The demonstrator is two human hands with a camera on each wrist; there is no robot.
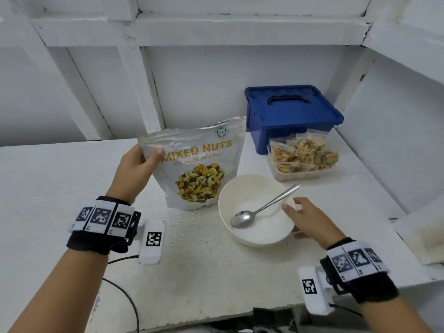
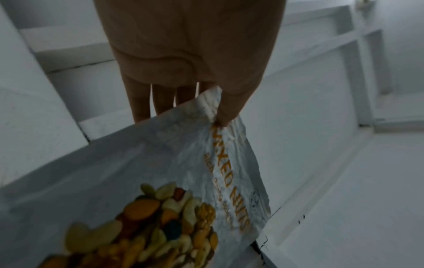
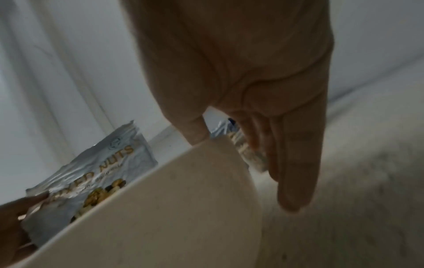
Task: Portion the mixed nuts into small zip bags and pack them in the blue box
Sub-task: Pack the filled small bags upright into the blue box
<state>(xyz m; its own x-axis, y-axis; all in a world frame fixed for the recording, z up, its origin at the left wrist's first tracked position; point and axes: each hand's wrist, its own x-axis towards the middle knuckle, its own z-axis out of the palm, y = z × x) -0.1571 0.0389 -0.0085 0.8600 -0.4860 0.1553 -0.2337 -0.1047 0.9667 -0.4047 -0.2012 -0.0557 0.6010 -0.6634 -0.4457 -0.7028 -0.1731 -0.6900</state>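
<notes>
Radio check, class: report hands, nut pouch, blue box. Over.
Left hand pinches mixed nuts pouch corner. Right hand touches bowl rim; only spoon inside. Blue box lidded, tub of filled bags in front.

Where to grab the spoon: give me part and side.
Its handle end, from the right: the spoon leans on the bowl rim with the handle jutting up toward the right hand, while the scoop lies low inside.

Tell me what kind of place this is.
Probably a makeshift packing bench, not a fitted kitchen: a rough white table, bare white panelled walls, and a blue box beside a tub of bagged nuts.
</notes>
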